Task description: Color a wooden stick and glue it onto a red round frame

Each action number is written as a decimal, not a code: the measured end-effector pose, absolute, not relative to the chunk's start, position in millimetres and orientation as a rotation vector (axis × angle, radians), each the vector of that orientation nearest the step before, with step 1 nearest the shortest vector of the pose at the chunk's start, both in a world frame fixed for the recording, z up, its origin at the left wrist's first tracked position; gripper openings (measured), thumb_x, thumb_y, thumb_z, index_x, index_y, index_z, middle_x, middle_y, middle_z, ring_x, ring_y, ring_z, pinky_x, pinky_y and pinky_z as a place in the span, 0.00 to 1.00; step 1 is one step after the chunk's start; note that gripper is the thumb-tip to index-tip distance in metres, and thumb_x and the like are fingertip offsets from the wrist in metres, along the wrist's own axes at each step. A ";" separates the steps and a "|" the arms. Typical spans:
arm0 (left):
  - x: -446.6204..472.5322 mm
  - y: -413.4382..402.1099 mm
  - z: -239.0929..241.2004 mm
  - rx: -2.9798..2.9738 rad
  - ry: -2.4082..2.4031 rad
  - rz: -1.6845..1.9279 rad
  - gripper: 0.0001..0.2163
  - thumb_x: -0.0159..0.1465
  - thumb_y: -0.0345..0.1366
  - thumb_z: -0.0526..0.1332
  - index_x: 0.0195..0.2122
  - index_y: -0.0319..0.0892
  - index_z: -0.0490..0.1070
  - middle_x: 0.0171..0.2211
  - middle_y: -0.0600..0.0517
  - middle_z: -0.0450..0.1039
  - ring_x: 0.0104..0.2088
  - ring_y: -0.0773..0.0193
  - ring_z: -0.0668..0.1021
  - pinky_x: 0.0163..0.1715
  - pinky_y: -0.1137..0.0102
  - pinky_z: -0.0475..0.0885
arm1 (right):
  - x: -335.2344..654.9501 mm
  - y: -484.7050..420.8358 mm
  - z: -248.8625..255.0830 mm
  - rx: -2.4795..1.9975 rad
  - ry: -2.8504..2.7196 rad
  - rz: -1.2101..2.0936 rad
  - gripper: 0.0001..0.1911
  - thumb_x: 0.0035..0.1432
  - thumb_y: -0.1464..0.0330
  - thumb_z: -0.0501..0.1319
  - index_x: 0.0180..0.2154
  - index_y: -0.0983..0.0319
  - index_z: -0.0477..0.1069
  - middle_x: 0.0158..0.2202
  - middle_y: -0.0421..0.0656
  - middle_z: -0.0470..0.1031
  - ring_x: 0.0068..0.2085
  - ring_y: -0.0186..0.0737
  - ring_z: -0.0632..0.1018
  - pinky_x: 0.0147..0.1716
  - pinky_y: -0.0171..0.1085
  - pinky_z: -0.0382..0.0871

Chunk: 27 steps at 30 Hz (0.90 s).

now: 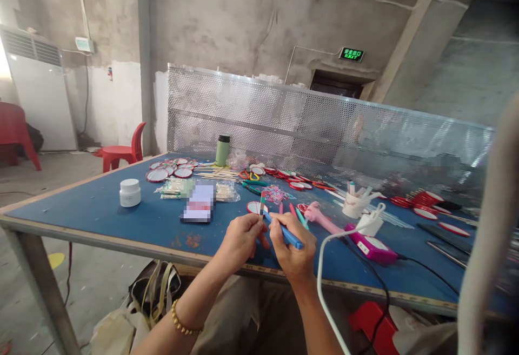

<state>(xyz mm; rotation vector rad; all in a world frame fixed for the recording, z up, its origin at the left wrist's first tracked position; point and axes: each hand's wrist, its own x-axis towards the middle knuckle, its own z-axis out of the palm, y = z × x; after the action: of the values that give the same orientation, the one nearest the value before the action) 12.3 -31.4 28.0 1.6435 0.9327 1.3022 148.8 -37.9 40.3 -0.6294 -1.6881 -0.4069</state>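
Right hand point(295, 252), lower centre, curled round blue marker point(292, 238); left hand point(240, 238) pinches stick point(263, 199), top coloured, rest seemingly undone.

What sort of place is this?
Probably a small craft workshop: a long blue-topped table spread with red-rimmed discs and thin wooden sticks, a bare grey wall behind, and a lit exit sign.

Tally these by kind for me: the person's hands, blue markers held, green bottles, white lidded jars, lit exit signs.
Left hand and right hand: 2
Blue marker: 1
Green bottle: 1
White lidded jar: 1
Exit sign: 1
Total: 6
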 end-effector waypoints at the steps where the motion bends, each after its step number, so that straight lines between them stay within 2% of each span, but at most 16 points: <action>1: 12.4 -31.6 28.1 1.643 0.935 1.304 0.13 0.65 0.41 0.53 0.25 0.42 0.65 0.22 0.54 0.74 0.12 0.72 0.66 0.14 0.75 0.56 | 148.6 -38.1 40.6 -0.620 -1.692 -0.404 0.07 0.64 0.74 0.60 0.37 0.63 0.77 0.31 0.45 0.82 0.31 0.38 0.82 0.35 0.34 0.77; 5: 12.2 -31.9 28.8 1.650 0.941 1.306 0.13 0.65 0.41 0.53 0.24 0.42 0.64 0.20 0.55 0.72 0.12 0.73 0.65 0.14 0.75 0.55 | 147.3 -38.8 41.6 -0.586 -1.688 -0.395 0.07 0.63 0.74 0.60 0.36 0.62 0.77 0.30 0.44 0.82 0.30 0.37 0.82 0.35 0.34 0.77; 18: 12.8 -30.7 26.2 1.652 0.939 1.298 0.13 0.66 0.41 0.53 0.25 0.42 0.65 0.23 0.54 0.75 0.12 0.72 0.66 0.14 0.75 0.56 | 147.7 -39.7 42.7 -0.624 -1.689 -0.365 0.08 0.64 0.73 0.59 0.37 0.61 0.78 0.31 0.44 0.82 0.30 0.39 0.83 0.35 0.36 0.78; 27: 12.1 -33.1 28.7 1.656 0.955 1.297 0.14 0.66 0.41 0.53 0.25 0.42 0.64 0.21 0.55 0.73 0.12 0.72 0.65 0.14 0.75 0.56 | 147.8 -39.4 42.2 -0.608 -1.687 -0.353 0.08 0.63 0.73 0.60 0.37 0.61 0.78 0.31 0.44 0.82 0.30 0.39 0.83 0.34 0.35 0.78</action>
<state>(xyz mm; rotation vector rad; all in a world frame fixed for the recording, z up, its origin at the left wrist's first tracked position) 12.1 -33.1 28.7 1.6565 0.9549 1.2974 147.8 -39.4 42.2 -0.6080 -1.6870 -0.3532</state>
